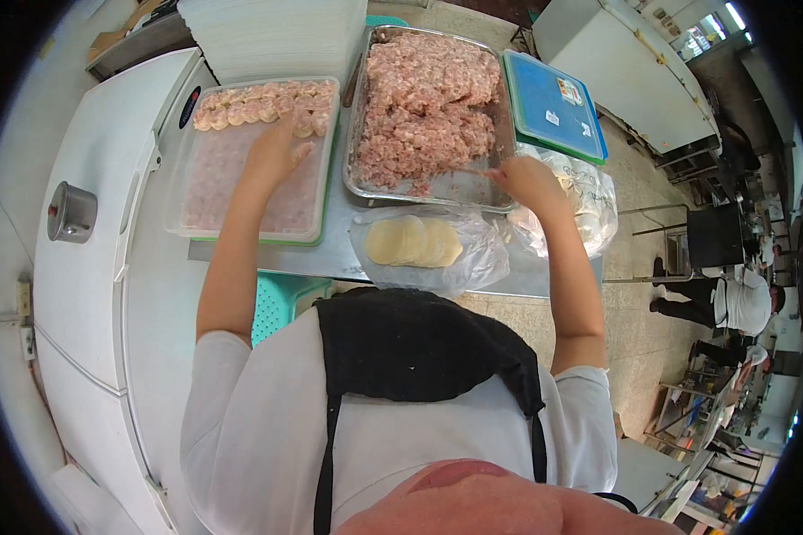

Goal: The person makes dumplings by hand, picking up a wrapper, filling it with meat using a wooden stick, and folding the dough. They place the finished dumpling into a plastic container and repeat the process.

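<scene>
My left hand [275,159] is over a plastic tray [177,192], its fingers at the lower edge of rows of meat-filled dumplings [241,105]. Its fingers look bent together, with something too small to name at their tips. My right hand [525,181] is closed on the end of a thin utensil [464,169] that reaches into the lower right of a metal pan [355,178]. Ground meat [428,98] fills most of that pan. Nearer to me, a stack of round pale wrappers [412,242] lies on a clear plastic bag [486,254].
Blue-lidded containers [553,102] stand right of the pan, above a white plastic bag [593,201]. A white stack [268,40] rises behind the tray. A teal crate [281,303] sits below the table. Two people [742,299] are at far right.
</scene>
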`<control>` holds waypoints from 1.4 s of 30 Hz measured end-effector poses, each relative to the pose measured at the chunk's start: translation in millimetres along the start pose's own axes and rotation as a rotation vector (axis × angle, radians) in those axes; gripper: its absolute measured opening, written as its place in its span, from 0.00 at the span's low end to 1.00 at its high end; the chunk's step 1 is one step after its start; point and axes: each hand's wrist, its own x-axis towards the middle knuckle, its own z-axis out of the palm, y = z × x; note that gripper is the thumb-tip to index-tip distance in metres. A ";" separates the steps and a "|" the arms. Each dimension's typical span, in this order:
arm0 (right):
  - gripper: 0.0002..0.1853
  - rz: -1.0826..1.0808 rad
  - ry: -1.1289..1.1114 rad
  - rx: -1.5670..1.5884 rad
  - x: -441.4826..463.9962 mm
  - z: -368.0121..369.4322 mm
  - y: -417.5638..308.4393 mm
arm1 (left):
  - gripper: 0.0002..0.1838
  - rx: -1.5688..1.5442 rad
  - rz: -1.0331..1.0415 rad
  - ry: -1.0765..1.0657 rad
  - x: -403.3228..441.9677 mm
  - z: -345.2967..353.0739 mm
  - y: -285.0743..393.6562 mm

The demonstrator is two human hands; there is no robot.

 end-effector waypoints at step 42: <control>0.17 -0.418 0.063 0.218 15.9 63.8 -24.7 | 0.10 -0.452 -0.107 -0.021 -100.6 107.9 114.3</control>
